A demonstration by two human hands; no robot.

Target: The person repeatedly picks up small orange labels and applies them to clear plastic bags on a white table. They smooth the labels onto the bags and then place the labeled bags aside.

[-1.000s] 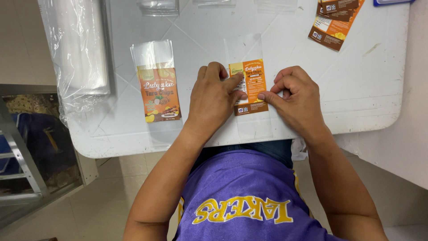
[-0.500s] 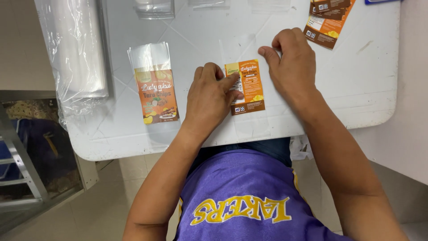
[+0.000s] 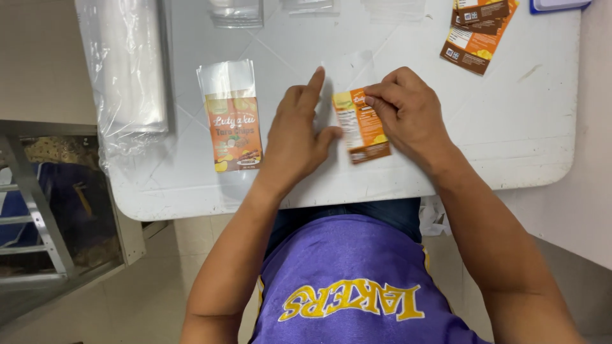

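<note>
Right hand (image 3: 411, 118) pinches orange label (image 3: 361, 127) at frame centre; left hand (image 3: 296, 134) flat, open. Thin, floppy: grip edges.

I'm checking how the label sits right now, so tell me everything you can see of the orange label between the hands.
The orange label is a small printed rectangle with a brown band at its bottom end, seemingly inside a clear pouch. It lies flat on the white table, slightly tilted. The right hand pinches its upper right edge; the left hand rests beside its left edge, index finger raised.
</note>
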